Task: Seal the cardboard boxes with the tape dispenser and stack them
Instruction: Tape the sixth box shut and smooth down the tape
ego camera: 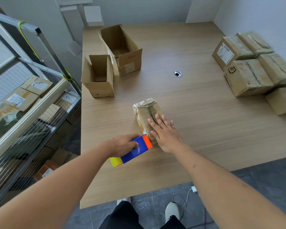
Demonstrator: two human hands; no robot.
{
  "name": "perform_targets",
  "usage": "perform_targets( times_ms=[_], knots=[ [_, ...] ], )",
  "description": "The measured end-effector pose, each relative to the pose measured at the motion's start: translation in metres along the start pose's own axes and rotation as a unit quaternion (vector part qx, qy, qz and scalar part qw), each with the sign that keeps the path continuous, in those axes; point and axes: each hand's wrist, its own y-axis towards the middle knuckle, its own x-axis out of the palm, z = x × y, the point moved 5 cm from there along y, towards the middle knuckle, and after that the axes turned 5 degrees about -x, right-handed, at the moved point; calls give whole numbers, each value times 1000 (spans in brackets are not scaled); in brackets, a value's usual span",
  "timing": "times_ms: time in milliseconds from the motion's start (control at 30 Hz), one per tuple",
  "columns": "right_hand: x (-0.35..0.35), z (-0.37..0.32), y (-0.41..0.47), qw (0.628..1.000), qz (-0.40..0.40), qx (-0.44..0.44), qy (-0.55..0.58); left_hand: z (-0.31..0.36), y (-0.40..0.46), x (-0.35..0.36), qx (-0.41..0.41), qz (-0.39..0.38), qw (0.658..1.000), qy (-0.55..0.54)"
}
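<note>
Cardboard box (148, 115) near worktop's (196, 103) front edge, long axis running away from me, right hand (163, 134) flat on top, left fingers (134, 143) gripping tape dispenser (136, 150) at its near end.

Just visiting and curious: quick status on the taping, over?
Left hand grips tape dispenser at near end of small box. Right hand flat on its top. Two open boxes waiting. Nothing in the way.
</note>
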Motion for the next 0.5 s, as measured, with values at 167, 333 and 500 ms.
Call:
perform_targets(
  times_ms=[167, 333, 500],
  knots=[
    [-2, -1, -2, 1000, 0, 0, 6, -35, 4, 11, -49, 8, 999, -6],
    [-1, 0, 0, 1000, 10, -1, 9, -68, -6, 27, -42, 12, 998, -43],
    [-2, -1, -2, 999, 8, 9, 31, -54, -6, 23, 5, 76, 997, 8]
  ],
)
